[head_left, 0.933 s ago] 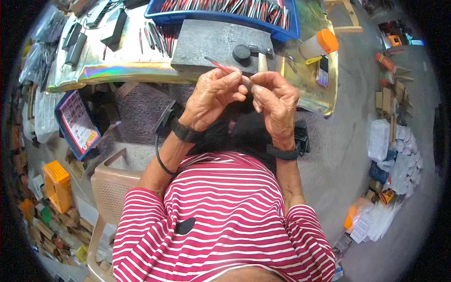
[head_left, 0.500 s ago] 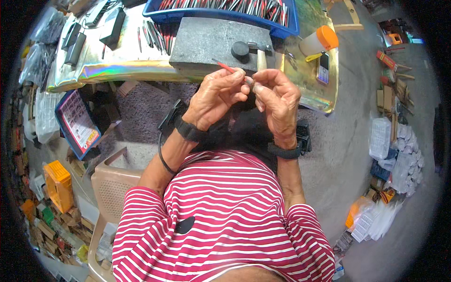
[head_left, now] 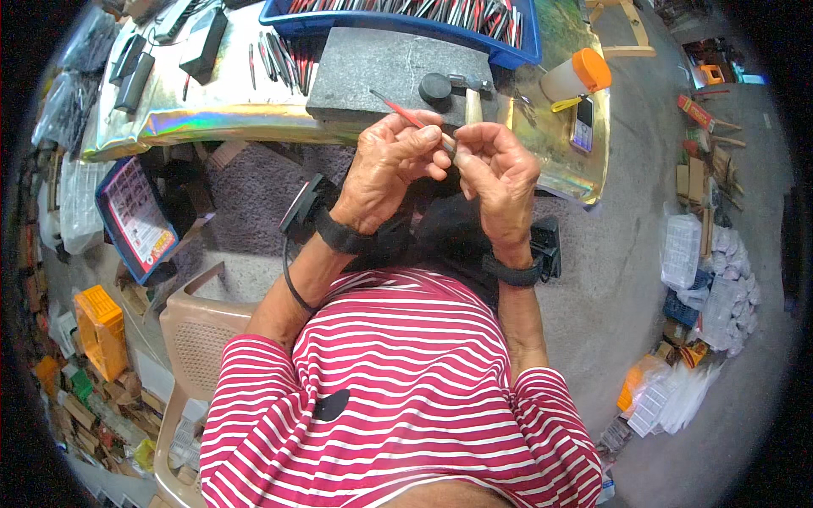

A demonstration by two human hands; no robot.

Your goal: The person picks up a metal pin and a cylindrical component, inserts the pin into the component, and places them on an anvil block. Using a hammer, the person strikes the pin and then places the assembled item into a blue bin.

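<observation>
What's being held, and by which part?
A slim red rod, its body pinched by the left hand; whether the right hand grips its near end is unclear.

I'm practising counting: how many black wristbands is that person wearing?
2: one black, strap-like wristband at the wrist of the left hand, another wristband at the wrist of the right hand. No others show.

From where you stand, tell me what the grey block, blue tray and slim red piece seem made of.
Grey block: probably stone or concrete, matte, mottled, with a pale line.
Blue tray: likely plastic, evenly coloured, slightly glossy.
Slim red piece: perhaps smooth plastic, strongly coloured; too small to settle.
</observation>
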